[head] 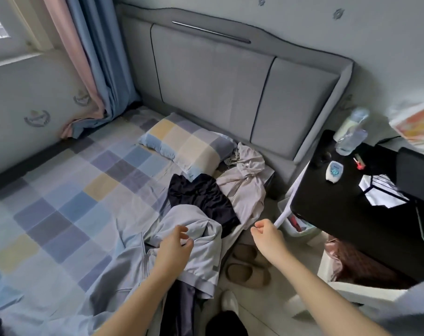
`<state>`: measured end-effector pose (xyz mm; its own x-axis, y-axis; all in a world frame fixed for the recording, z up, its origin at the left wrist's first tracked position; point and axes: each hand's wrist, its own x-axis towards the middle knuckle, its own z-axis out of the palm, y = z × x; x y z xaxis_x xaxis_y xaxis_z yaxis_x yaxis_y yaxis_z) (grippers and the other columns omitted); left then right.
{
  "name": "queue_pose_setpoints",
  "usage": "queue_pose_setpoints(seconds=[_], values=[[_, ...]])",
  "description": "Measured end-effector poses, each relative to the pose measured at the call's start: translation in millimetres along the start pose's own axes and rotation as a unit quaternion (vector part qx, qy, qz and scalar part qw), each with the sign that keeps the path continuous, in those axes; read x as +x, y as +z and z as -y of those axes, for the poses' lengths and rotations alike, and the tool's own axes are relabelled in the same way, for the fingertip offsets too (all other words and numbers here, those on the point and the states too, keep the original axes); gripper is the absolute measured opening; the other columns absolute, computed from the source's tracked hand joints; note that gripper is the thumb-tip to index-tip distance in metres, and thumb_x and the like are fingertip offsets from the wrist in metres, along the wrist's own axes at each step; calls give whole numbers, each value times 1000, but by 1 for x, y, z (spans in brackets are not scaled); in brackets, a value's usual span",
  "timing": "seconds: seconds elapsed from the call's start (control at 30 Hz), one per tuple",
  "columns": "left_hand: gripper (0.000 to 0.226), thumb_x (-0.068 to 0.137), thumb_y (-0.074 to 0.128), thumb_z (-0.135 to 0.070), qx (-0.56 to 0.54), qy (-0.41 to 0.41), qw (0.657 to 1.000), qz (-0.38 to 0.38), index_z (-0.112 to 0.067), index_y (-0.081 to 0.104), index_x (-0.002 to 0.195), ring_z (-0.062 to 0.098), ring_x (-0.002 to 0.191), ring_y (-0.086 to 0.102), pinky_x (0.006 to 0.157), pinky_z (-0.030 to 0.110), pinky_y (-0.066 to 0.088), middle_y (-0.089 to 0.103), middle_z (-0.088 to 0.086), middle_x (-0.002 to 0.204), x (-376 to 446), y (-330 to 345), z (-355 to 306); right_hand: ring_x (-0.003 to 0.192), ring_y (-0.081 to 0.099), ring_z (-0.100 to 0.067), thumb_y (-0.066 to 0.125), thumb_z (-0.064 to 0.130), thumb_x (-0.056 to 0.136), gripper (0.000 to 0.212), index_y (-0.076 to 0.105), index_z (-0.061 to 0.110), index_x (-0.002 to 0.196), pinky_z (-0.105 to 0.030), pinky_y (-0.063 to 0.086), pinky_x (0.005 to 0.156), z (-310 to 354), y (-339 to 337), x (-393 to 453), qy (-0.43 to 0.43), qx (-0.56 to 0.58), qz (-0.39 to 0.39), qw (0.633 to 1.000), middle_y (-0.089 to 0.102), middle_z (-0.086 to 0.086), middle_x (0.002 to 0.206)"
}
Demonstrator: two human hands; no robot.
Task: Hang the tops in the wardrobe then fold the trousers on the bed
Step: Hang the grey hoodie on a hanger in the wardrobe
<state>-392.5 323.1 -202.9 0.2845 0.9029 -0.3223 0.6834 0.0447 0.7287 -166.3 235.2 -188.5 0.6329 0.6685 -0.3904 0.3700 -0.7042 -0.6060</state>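
Note:
A heap of clothes lies at the right edge of the bed (60, 202). A light blue-grey top (201, 255) is nearest me, with a dark navy garment (206, 197) behind it and a pale beige garment (245, 183) by the headboard. Dark trousers (182, 306) hang over the bed's edge below the top. My left hand (174, 246) is just over the blue-grey top, fingers and thumb spread in a loose curve, gripping nothing. My right hand (266, 232) is held over the gap beside the bed, fingers curled into a fist, holding nothing.
A checked pillow (184, 141) lies against the grey headboard (230, 76). A black bedside table (346, 204) with a water bottle (351, 132) and small items stands at the right. Slippers (247, 265) and a small bin (300, 229) are on the floor between bed and table.

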Motion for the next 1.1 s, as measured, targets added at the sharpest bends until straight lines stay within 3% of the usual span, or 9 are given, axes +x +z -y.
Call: queue_pose_setpoints(seconds=[0.1,0.23,0.33,0.5,0.8,0.9,0.97,1.0,1.1], values=[[32,96,55,-27,17,2,999,32,-19,51,127,7,87,55,70,22,40,59,-5,117,84,42,-30,113,53,-33,51,21,94,24,57,6,113,-33,41,89,4,-11,91,29,9,9,1000,62,-11,114],[35,96,53,-23,23,-33,997,66,-16,48,130,4,73,54,58,18,42,56,-2,122,211,111,-63,86,57,-32,48,23,95,21,56,5,92,-34,47,79,-10,-6,228,111,96,38,988,59,-13,86],[37,94,54,-21,62,-42,993,86,-17,48,130,9,89,54,71,22,43,56,-1,129,313,172,-73,100,59,-38,48,24,95,31,56,0,114,-47,54,86,-26,10,346,218,192,58,955,60,-23,107],[46,95,52,-20,127,-42,982,132,-15,41,139,22,127,47,95,33,46,45,3,143,426,256,-59,117,50,-38,47,31,96,51,43,-1,135,-50,45,100,-67,56,485,281,152,43,947,49,-20,134],[86,90,56,-13,237,-5,965,112,-15,0,155,29,148,8,117,39,21,8,5,162,560,354,0,121,45,-42,67,48,82,88,18,7,142,-48,42,96,-157,150,590,425,190,-63,883,37,-23,140],[97,91,59,-21,247,-53,962,107,-17,-15,154,27,149,11,119,47,11,19,8,159,604,372,9,115,49,-40,74,37,78,91,17,8,143,-43,43,91,-163,164,608,411,242,-48,878,43,-21,134],[82,92,52,-16,283,-90,946,131,-16,-1,155,28,137,36,117,50,12,49,11,139,618,383,15,99,57,-34,70,24,82,68,34,1,136,-35,44,80,-162,168,613,391,258,-14,883,54,-17,117],[65,91,47,-12,296,-88,941,140,-16,22,152,29,127,47,117,49,16,59,9,124,622,386,15,87,58,-30,65,19,85,53,44,0,130,-32,45,75,-159,168,613,374,267,0,888,58,-12,104],[28,92,44,-10,213,-59,970,104,-15,69,104,33,103,59,96,38,42,67,9,99,620,378,-2,80,54,-22,54,16,92,33,52,1,122,-30,44,76,-132,159,612,312,294,-13,903,57,-6,98]])
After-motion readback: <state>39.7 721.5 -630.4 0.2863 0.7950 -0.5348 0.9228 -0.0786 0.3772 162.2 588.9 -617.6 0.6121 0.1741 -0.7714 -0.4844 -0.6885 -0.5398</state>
